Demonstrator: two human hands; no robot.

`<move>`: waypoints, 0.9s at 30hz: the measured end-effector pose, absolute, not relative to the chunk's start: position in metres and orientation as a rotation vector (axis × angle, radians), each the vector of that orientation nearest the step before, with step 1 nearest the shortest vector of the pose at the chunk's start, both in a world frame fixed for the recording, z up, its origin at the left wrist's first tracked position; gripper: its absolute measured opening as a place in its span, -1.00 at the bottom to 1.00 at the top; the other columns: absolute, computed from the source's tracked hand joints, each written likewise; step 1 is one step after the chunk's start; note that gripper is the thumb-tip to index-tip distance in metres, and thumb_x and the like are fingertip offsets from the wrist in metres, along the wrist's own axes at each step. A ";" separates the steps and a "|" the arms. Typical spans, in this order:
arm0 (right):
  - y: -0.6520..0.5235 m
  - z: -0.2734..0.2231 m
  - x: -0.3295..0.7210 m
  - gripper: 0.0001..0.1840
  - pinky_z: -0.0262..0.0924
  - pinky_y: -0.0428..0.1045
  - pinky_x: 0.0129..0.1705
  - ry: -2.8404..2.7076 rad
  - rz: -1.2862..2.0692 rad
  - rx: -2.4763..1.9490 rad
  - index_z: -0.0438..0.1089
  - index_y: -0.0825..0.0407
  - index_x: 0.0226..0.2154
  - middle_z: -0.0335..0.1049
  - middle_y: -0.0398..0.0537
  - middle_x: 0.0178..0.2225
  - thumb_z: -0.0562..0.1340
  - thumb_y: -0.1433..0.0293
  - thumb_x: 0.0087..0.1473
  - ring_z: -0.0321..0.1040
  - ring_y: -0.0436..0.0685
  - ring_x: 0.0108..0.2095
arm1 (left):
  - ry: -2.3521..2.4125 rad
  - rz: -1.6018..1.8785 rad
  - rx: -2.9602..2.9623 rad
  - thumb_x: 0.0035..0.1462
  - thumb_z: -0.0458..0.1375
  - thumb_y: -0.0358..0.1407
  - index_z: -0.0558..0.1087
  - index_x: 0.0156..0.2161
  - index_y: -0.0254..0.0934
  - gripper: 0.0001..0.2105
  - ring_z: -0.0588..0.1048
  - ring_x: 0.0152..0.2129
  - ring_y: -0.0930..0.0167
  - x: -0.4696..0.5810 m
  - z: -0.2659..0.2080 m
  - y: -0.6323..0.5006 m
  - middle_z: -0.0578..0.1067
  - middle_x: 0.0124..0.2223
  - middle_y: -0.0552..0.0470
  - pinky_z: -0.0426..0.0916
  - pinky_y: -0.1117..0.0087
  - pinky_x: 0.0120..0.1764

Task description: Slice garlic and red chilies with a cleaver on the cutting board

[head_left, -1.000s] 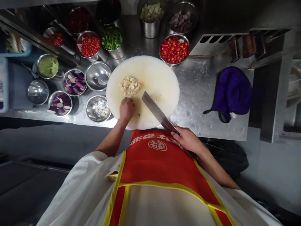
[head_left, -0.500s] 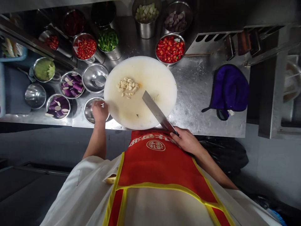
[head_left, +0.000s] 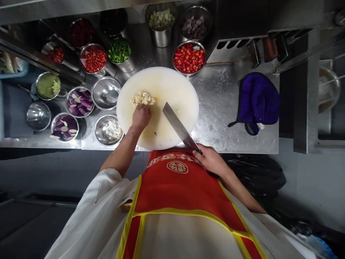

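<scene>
Your left hand (head_left: 142,116) bunches at the pale cloves (head_left: 144,97) on the board (head_left: 175,82), upper centre, though I can't tell whether it pinches any; your right hand (head_left: 210,158) grips the knife (head_left: 179,126); some pieces (head_left: 114,131) lie in the steel bowl (head_left: 99,131), left of centre, most seemingly left to do.

- We see glare on the steel counter (head_left: 215,129) right of the cutting board (head_left: 175,81).
- Below-right of it, we find the black bag (head_left: 256,178) dim.
- We notice lens stretching far from it.
</scene>
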State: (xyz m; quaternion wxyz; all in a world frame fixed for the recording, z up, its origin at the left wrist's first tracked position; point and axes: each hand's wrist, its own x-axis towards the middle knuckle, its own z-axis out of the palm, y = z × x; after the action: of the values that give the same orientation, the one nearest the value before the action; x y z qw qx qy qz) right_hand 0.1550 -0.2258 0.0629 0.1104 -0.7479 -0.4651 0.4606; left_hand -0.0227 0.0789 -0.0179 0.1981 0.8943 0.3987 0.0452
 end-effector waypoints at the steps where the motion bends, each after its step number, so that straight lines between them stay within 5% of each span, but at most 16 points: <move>1: -0.225 0.063 0.155 -0.68 0.19 -0.01 -0.18 -1.369 1.355 -2.203 0.39 0.02 -0.13 0.56 0.04 -0.24 0.00 0.25 0.33 0.49 0.22 -0.19 | 1.084 0.096 2.512 0.17 0.07 -0.40 0.54 -0.27 -0.26 -0.82 0.45 -0.15 0.16 -0.023 -0.017 0.076 0.52 -0.21 -0.19 0.40 0.15 -0.04; 10: -0.222 0.062 0.155 -0.72 0.16 -0.02 -0.22 -1.386 1.337 -2.227 0.37 0.00 -0.17 0.54 0.01 -0.29 0.01 0.26 0.32 0.46 0.20 -0.25 | 1.141 0.199 2.424 0.23 0.10 -0.31 0.48 0.01 -0.24 -0.73 0.51 -0.20 0.21 -0.009 -0.011 0.077 0.51 -0.10 -0.16 0.42 0.22 -0.13; 20: -0.222 0.061 0.157 -0.74 0.12 -0.02 -0.29 -1.389 1.341 -2.251 0.37 0.00 -0.23 0.51 -0.01 -0.35 0.02 0.26 0.32 0.42 0.18 -0.33 | 1.180 0.130 2.422 0.18 0.09 -0.38 0.45 -0.23 -0.21 -0.90 0.49 -0.22 0.19 -0.029 -0.009 0.080 0.50 -0.22 -0.14 0.40 0.21 -0.17; 27: -0.221 0.062 0.157 -0.76 0.11 -0.03 -0.29 -1.406 1.340 -2.259 0.37 -0.01 -0.22 0.51 -0.03 -0.35 0.03 0.28 0.33 0.43 0.17 -0.33 | 1.164 0.198 2.395 0.13 0.11 -0.42 0.47 -0.12 -0.25 -0.79 0.48 -0.18 0.20 -0.033 -0.012 0.084 0.48 -0.11 -0.17 0.41 0.20 -0.10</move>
State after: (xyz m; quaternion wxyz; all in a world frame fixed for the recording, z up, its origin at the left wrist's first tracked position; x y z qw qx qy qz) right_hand 0.1570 -0.2207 0.0624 0.0813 -0.7557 -0.4705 0.4482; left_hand -0.0330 0.0836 -0.0119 0.2334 0.8722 0.4237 0.0722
